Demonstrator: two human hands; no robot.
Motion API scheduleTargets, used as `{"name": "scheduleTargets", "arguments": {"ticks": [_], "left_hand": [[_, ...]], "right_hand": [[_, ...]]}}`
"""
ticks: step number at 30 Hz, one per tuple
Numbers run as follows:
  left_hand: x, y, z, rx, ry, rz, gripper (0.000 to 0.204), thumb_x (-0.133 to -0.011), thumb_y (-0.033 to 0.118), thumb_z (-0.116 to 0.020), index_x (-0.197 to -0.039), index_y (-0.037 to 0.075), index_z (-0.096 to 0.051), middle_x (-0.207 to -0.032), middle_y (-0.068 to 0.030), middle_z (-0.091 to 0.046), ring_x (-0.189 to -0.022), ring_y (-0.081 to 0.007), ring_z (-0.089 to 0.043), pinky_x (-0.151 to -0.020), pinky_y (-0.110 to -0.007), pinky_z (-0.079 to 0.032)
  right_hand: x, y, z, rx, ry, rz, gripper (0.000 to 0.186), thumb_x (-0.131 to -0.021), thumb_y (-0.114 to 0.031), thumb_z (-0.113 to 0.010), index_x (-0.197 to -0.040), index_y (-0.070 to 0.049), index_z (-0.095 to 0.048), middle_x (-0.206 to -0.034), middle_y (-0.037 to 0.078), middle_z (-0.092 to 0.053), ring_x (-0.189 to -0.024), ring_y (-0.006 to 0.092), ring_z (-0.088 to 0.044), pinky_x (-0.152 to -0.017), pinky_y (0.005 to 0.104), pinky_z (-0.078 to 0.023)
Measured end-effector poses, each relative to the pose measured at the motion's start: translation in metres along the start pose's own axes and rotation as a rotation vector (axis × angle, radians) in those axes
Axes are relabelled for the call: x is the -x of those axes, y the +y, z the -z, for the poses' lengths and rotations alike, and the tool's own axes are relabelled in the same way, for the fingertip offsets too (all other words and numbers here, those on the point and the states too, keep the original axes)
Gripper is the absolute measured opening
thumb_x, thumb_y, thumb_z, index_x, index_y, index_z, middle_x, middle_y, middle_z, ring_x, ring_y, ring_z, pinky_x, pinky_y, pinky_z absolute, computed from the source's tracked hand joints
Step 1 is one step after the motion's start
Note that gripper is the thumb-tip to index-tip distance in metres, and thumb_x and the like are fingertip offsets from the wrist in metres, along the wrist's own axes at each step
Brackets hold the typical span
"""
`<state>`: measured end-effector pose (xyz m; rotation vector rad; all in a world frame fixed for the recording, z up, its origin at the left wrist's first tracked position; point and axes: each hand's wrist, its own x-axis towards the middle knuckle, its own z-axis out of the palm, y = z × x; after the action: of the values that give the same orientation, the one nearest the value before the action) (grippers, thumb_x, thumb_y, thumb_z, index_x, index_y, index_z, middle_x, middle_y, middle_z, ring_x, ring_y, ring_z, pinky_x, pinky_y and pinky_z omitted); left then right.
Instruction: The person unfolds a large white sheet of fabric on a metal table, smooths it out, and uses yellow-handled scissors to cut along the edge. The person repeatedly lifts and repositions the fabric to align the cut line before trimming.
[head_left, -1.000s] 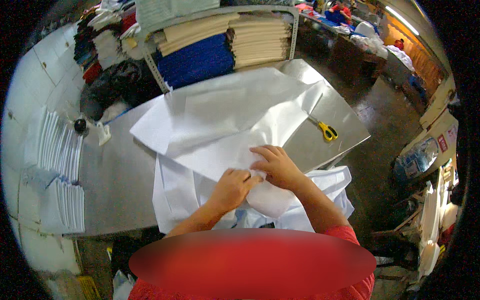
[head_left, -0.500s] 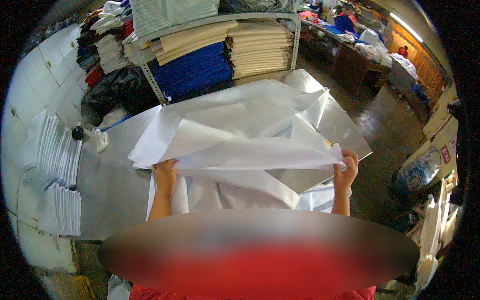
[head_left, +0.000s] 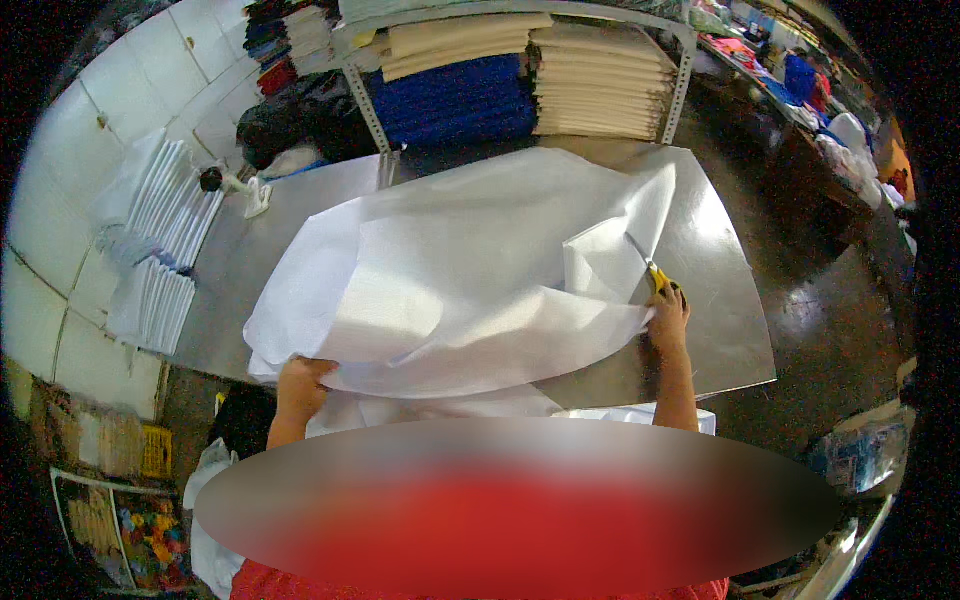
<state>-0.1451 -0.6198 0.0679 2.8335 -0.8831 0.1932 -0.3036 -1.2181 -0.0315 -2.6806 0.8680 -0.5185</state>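
A large, creased white fabric sheet [head_left: 450, 260] lies across the metal table [head_left: 730, 340]. My left hand [head_left: 305, 385] pinches its near-left edge. My right hand [head_left: 668, 318] is closed at the sheet's near-right corner, apparently gripping it. Directly beyond those fingers are yellow-handled scissors [head_left: 660, 280], blades angled toward the back; whether my fingers also touch the handles is unclear. More white material [head_left: 360, 410] shows below the sheet's near edge, partly hidden by a blurred oval.
Folded white stacks [head_left: 165, 240] lie on the left beside a small white device with a black knob [head_left: 250, 195]. A metal rack [head_left: 680, 70] holds blue and cream fabric piles at the back. A cluttered workbench [head_left: 800, 100] stands beyond the floor on the right.
My hands went from close together at the middle to wide apart on the sheet's near edge, which was lifted and now lies flatter and nearer me. The view has also shifted.
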Motion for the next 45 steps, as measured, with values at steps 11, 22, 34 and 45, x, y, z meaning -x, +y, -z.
{"name": "scheduleTargets", "arguments": {"ticks": [11, 22, 34, 45], "left_hand": [[-0.038, 0.048, -0.020, 0.238, 0.395, 0.250, 0.078, -0.066, 0.029, -0.073, -0.131, 0.013, -0.034, -0.122, -0.0145, -0.047, -0.103, -0.0329, -0.052, -0.087, -0.042, -0.040], [-0.025, -0.067, -0.080, -0.020, -0.169, 0.621, 0.040, -0.088, 0.036, -0.041, -0.089, 0.003, -0.062, -0.088, -0.0206, -0.062, -0.085, -0.0371, -0.059, -0.077, -0.047, -0.044], [-0.021, -0.110, -0.046, 1.711, 0.170, 1.141, 0.045, -0.086, 0.035, -0.052, -0.112, -0.003, -0.051, -0.100, -0.0153, -0.061, -0.087, -0.0260, -0.061, -0.073, -0.040, -0.051], [-0.070, -0.275, 0.111, 1.981, 1.126, 0.284, 0.048, -0.095, 0.033, -0.030, -0.121, -0.007, -0.037, -0.113, -0.0226, -0.051, -0.099, -0.0381, -0.054, -0.087, -0.045, -0.048]], "right_hand": [[-0.003, -0.049, -0.025, -0.412, 0.275, 0.084, 0.030, -0.078, -0.022, -0.056, -0.099, -0.001, -0.060, -0.112, 0.024, -0.051, -0.108, 0.0380, -0.046, -0.092, 0.0400, -0.038], [-0.046, -0.058, -0.026, 0.302, 0.139, -0.265, 0.039, -0.079, -0.016, -0.049, -0.116, -0.027, -0.054, -0.138, 0.015, -0.030, -0.128, 0.0344, -0.027, -0.096, 0.0572, -0.025], [-0.027, -0.173, 0.003, -0.342, 0.036, -0.177, 0.035, -0.084, -0.024, -0.045, -0.112, -0.006, -0.053, -0.107, 0.014, -0.055, -0.096, 0.0230, -0.054, -0.082, 0.0394, -0.042], [0.208, -0.303, -0.036, -0.515, -1.211, 0.578, 0.033, -0.080, -0.017, -0.050, -0.108, 0.001, -0.052, -0.100, 0.012, -0.058, -0.096, 0.0218, -0.053, -0.082, 0.0344, -0.043]]}}
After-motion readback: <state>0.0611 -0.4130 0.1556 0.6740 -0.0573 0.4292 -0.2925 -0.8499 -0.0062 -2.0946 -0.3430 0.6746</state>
